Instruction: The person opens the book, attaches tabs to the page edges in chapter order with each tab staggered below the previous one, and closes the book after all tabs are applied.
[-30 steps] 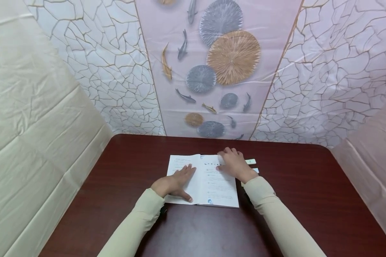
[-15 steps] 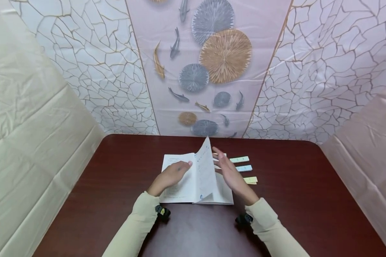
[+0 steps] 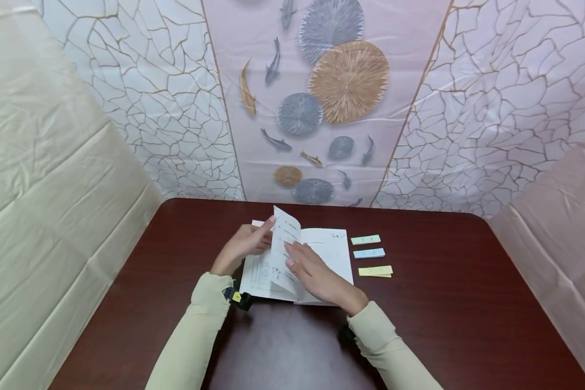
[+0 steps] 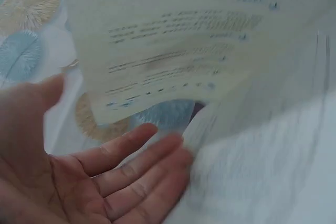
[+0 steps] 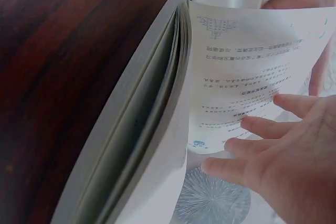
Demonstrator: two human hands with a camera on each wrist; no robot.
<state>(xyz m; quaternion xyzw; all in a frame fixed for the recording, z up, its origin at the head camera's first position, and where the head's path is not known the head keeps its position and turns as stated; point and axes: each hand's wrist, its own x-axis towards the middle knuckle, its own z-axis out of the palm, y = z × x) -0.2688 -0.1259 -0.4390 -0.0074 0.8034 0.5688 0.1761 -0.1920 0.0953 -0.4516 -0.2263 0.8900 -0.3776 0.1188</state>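
An open book (image 3: pixel 329 252) with printed pages lies on the dark table. One page (image 3: pixel 286 230) stands up from the spine, leaning towards the left side. My left hand (image 3: pixel 241 246) is behind that page at its left; in the left wrist view its fingers (image 4: pixel 118 153) are spread, the thumb apart, and the page hangs beyond them. On the page's other face, my right hand (image 3: pixel 324 279) lies with fingers extended, the fingertips right at the print in the right wrist view. The book's page edges (image 5: pixel 181 40) show there too.
Three paper strips lie just right of the book: a green strip (image 3: pixel 365 239), a blue strip (image 3: pixel 369 253) and a yellow strip (image 3: pixel 375 271). The table (image 3: pixel 443 292) ends at a patterned cloth backdrop (image 3: pixel 317 157), with plain cloth on both sides.
The page rose from the right side and swung over to the left. My right hand moved left with it. My left hand lifted off the left page, and the strips came into full view.
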